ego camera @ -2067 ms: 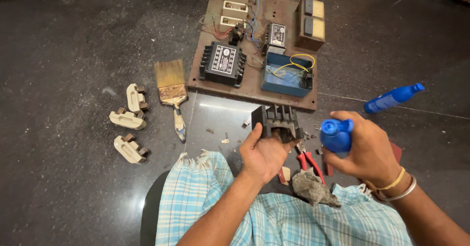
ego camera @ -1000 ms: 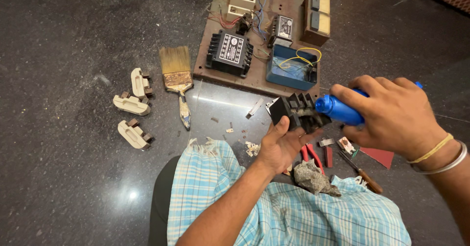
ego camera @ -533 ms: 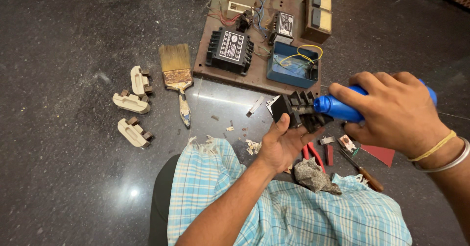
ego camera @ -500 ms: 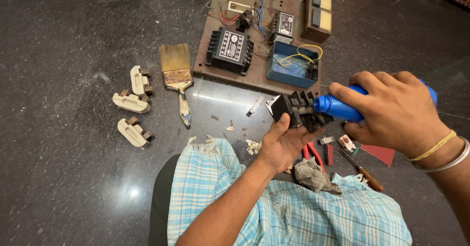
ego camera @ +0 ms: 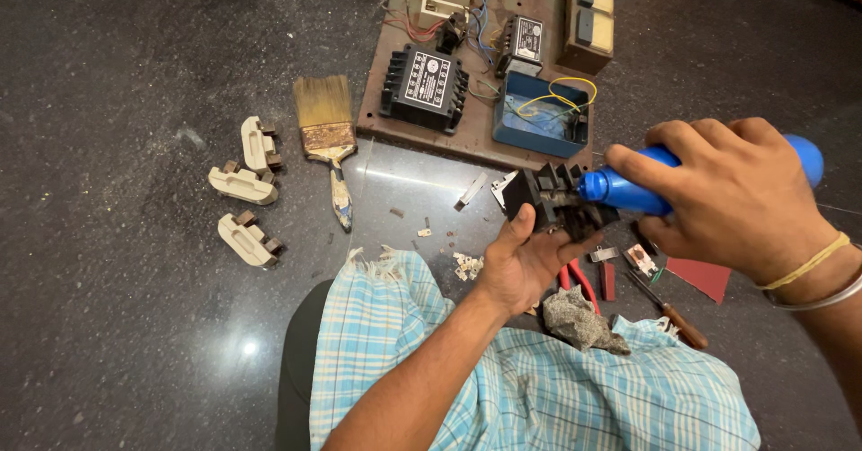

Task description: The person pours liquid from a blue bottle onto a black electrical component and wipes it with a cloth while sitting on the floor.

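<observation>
Blue bottle (ego camera: 628, 190) gripped in right hand (ego camera: 727, 199), nozzle touching black ribbed block (ego camera: 552, 201) at its 3 o'clock. Left hand (ego camera: 521, 267) fingers clasp block from below. Block looks rigid, light, brittle at ribs; hold by solid base. Brush (ego camera: 325, 141) at 9 o'clock on floor (ego camera: 117, 74).

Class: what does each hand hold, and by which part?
Left hand cups the black ribbed plastic block from beneath; right hand grips the blue plastic bottle around its body.

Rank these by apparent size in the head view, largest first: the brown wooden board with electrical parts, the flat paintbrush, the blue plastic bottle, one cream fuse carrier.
1. Brown wooden board.
2. Flat paintbrush and blue plastic bottle: the bottle is nearer and half-covered by the right hand, so unranked.
3. Cream fuse carrier.
</observation>
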